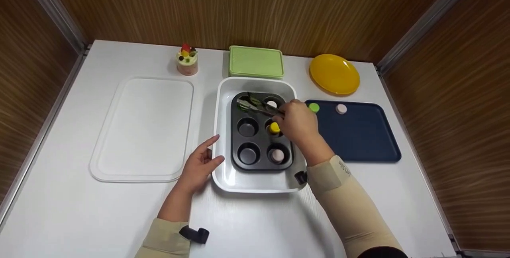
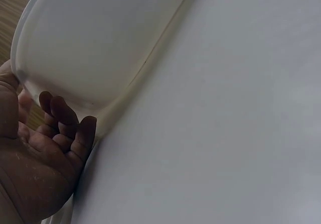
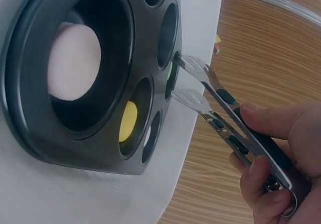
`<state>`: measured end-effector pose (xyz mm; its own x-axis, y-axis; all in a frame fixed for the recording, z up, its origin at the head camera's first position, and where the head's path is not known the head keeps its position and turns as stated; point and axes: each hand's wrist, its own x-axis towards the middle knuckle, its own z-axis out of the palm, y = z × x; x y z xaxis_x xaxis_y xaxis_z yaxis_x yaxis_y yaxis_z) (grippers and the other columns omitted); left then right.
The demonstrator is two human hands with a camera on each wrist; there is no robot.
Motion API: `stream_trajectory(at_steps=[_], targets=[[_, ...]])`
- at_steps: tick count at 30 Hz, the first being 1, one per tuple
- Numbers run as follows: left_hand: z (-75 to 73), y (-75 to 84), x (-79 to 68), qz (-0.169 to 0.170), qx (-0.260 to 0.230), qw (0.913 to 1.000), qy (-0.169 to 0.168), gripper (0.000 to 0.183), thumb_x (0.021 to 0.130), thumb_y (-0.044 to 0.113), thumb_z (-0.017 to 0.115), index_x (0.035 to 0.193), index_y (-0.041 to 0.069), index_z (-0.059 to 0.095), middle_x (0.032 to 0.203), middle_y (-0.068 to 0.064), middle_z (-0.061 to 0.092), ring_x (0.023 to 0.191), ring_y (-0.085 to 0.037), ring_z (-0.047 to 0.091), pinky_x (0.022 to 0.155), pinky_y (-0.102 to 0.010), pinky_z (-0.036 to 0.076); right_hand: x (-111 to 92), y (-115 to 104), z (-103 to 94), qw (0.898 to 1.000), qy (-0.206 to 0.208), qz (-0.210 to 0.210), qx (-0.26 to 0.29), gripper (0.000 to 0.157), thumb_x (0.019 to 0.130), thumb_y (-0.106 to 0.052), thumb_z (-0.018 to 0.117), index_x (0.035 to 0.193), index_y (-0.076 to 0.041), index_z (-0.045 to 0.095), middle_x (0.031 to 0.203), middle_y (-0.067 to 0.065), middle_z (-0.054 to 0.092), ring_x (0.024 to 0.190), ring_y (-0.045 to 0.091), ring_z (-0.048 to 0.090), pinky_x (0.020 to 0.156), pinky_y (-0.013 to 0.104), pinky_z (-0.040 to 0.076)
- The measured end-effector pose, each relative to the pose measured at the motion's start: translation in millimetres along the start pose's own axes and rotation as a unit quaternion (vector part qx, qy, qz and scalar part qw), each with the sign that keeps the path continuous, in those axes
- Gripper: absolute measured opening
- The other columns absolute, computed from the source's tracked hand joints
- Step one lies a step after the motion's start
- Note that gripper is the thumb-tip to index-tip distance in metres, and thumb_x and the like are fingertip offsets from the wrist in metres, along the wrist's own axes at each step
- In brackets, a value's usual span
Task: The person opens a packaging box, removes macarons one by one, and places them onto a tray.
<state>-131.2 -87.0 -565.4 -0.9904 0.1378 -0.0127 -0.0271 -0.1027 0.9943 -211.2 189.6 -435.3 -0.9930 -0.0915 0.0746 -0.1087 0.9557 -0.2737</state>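
Observation:
My right hand [image 1: 299, 120] grips metal tongs [image 3: 241, 128] with dark handles. Their spread tips reach the back-left cup of a dark muffin tin [image 1: 261, 138], where a bit of green shows; whether they touch it I cannot tell. The right-hand cups hold a white piece [image 1: 272, 104], a yellow piece [image 1: 275, 127] and a pale pink piece [image 1: 277, 155]. The tin sits inside a white bin [image 1: 255, 184]. At the bin's left rim rests my left hand [image 1: 200, 166], its thumb and index finger stretched to the edge; in the left wrist view the other fingers are loosely bent beside the wall.
Right of the bin, a dark blue tray [image 1: 358, 138] carries a green piece [image 1: 314, 108] and a pale pink piece [image 1: 341, 109]. A yellow plate [image 1: 334, 74], a green lidded box [image 1: 255, 62] and a dessert cup [image 1: 187, 65] stand behind. A white lid [image 1: 149, 130] lies left.

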Motion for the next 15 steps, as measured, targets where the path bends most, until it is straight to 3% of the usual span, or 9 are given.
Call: stream_trajectory(at_steps=[15], targets=[[-1.4,-0.1,-0.1,0.008,-0.005,0.9999,-0.007,0.062,0.093,-0.008,0.074,0.151,-0.001,0.054,0.081,-0.006,0.054,0.071,-0.013,0.047,0.065,-0.022,0.040,6.9,-3.7,7.1,0.999,-0.005,-0.012,-0.037,0.016,0.096,-0.024,0.080,0.093,-0.009,0.081,0.093,0.012,0.066,0.082,0.036,0.070,0.071,0.054,0.057]])
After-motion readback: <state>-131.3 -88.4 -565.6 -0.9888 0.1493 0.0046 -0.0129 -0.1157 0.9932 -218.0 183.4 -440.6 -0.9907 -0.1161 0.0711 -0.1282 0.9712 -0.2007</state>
